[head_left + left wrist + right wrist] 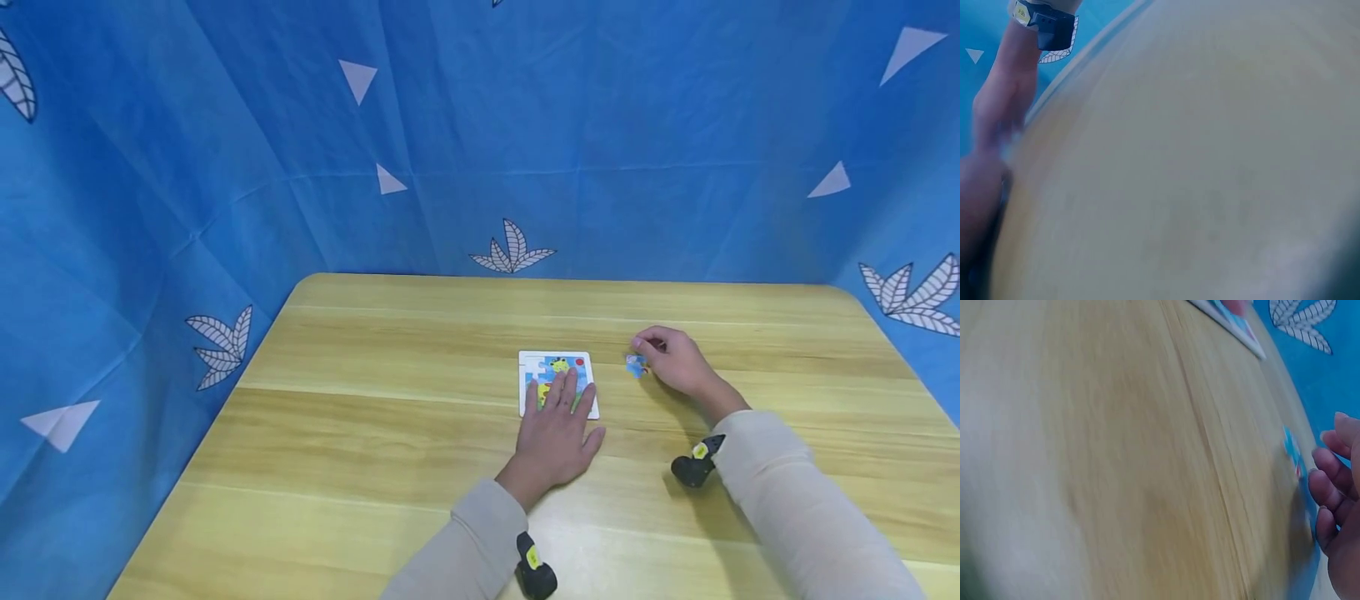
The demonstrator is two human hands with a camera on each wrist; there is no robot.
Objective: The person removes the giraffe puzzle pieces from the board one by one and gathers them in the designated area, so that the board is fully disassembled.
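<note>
A small square jigsaw puzzle [531, 367] with a white border lies on the wooden table. My left hand [553, 437] rests on its near part, fingers spread and straight, hiding some of the picture. A white gap shows in its upper left. Right of the board is a small blue jigsaw piece [636, 367]. Just above it is my right hand [675, 362], thumb and index finger close together. In the right wrist view, the loosely curled fingers [1329, 487] appear slightly apart from the jigsaw piece [1293, 452]. In the left wrist view my left hand [979, 200] is blurred at the edge.
The wooden table [360, 358] has rounded far corners. A blue curtain [465, 125] with leaf and triangle prints hangs behind and beside it. Black wrist cameras are strapped below the left cuff [536, 575] and the right cuff [697, 467].
</note>
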